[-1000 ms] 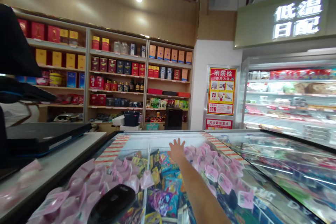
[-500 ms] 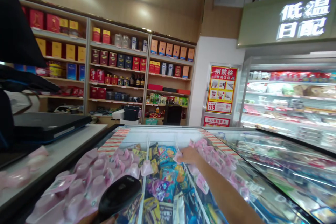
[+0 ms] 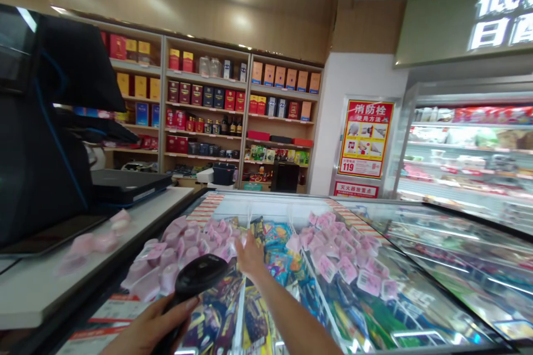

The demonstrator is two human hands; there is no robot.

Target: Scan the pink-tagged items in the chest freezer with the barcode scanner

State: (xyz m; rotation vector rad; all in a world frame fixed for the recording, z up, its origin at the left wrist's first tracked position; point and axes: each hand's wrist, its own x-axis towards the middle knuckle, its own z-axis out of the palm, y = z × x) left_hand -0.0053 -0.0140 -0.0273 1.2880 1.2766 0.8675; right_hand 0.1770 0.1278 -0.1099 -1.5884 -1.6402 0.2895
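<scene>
My left hand (image 3: 162, 319) grips a black handheld barcode scanner (image 3: 200, 274) by its handle, its head above the freezer. My right hand (image 3: 251, 255) reaches over the middle of the freezer's glass top, fingers apart, beside the right edge of the left pile of pink packs (image 3: 183, 244). These are small pink cup-shaped packs, some with white labels. Whether the fingertips touch one is unclear. A second group of pink packs (image 3: 333, 247) lies on the glass to the right.
Bright snack-like packets (image 3: 278, 238) show through the chest freezer's glass. On the left, a pale counter (image 3: 137, 222) carries a dark checkout terminal (image 3: 45, 150) and a few pink packs (image 3: 94, 244). Shelves of boxes (image 3: 204, 94) stand behind; a lit chiller (image 3: 470, 150) is at the right.
My right hand has let go of a pink pack at the right group and swung left to the left pile. The view has turned left, and more of my left hand shows.
</scene>
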